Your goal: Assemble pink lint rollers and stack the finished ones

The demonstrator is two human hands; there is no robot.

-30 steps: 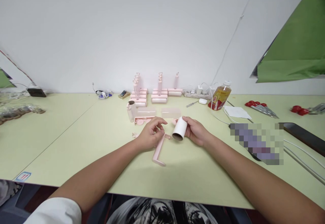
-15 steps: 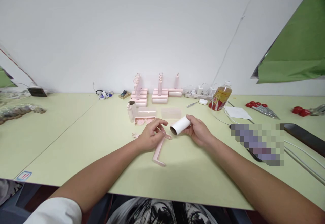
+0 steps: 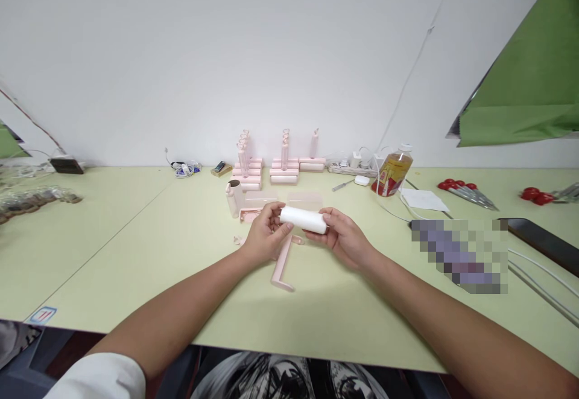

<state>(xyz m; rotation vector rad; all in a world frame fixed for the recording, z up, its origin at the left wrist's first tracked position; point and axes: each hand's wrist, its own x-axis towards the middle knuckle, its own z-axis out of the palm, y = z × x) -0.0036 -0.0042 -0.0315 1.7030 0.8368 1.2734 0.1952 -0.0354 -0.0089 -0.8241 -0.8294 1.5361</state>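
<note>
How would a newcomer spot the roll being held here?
Over the pale green table, look in front of the pink rollers by the wall. There, the person's left grip and right grip hold the roll: plain white, unlike the bent pink frame just nearer.

The white cylindrical roll (image 3: 303, 220) looks like wound paper, smooth and matt. The pale pink angled plastic frame (image 3: 281, 264) is smooth with a soft, satin look. Behind it, the clear rectangular plastic cover (image 3: 306, 200) is thin and smooth. The yellow-green flat tabletop (image 3: 136, 224) looks smooth with a faint sheen. The transparent plastic bottle (image 3: 398, 166) is glossy; the white flat sheet (image 3: 423, 200) looks like matt paper.
</note>
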